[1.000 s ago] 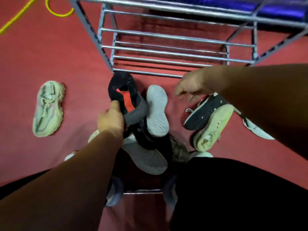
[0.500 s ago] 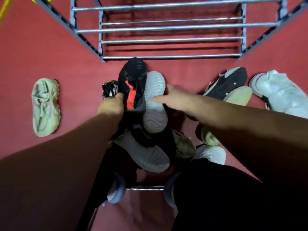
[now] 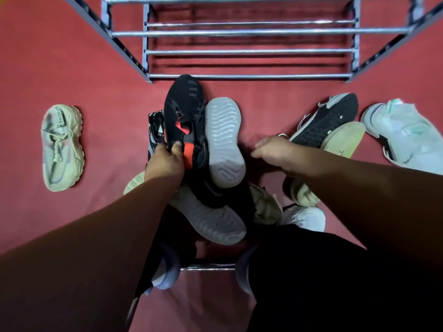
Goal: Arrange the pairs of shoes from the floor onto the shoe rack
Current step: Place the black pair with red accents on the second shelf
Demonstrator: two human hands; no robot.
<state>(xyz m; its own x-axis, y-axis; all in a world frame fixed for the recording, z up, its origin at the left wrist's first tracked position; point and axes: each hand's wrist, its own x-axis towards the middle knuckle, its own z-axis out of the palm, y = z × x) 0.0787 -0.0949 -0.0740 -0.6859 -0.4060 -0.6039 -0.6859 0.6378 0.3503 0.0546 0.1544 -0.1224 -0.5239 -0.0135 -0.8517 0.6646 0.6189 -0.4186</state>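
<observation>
I see the left hand [image 3: 165,161] clamped on one black-and-red shoe [image 3: 184,111], toe at the shoe rack [image 3: 249,76] front bar. The right hand [image 3: 273,152] is loosely curled and holds nothing. Count: two grey-soled shoes [image 3: 224,142] beside it, one beige shoe [image 3: 62,147] alone left, three shoes [image 3: 405,133] right.

Single view: head-worn wide-angle camera, set above the person's own forearms [image 3: 96,236], facing forward and steeply down at the red floor [image 3: 48,68]; close range, forearms filling the lower frame; black shoe [image 3: 184,111] near frame centre; shoe rack [image 3: 249,33] across the top edge, seen from above its front.
</observation>
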